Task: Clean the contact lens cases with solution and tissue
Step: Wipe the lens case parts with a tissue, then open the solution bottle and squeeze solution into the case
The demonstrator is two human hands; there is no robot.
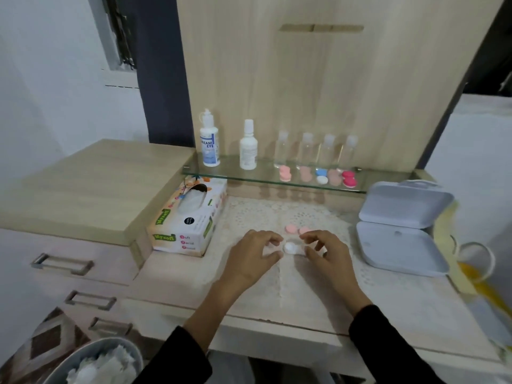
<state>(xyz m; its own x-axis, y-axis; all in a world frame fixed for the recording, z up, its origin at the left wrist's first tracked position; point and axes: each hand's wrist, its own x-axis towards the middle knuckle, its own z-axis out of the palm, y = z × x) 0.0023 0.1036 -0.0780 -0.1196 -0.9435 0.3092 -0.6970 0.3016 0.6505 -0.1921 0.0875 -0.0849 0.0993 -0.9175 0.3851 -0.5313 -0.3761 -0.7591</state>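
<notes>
Looking down on a pale wooden desk (pixel 277 324) with white lace cloth (pixel 277 212), wood panelling behind. On the glass shelf (pixel 235 174): two white solution bottles (pixel 209 139), four clear small bottles (pixel 307 148), five coloured lens cases (pixel 285 173). Pinching a white lens case (pixel 290 248) on the cloth with right hand (pixel 329 253); left hand (pixel 249 253) curled beside, contact unclear.

A white lens case (pixel 290 248) lies on the lace mat (pixel 277 209) between the left hand (pixel 253 253) and the right hand (pixel 325 252). Both hands have curled fingers at its ends, but whether either grips it cannot be told. Two pink caps (pixel 291 228) sit just behind the case. A tissue box (pixel 188 220) stands to the left and an open grey box (pixel 401 231) to the right. A solution bottle (pixel 209 142) and coloured cases (pixel 284 173) stand on the glass shelf (pixel 249 176).
</notes>
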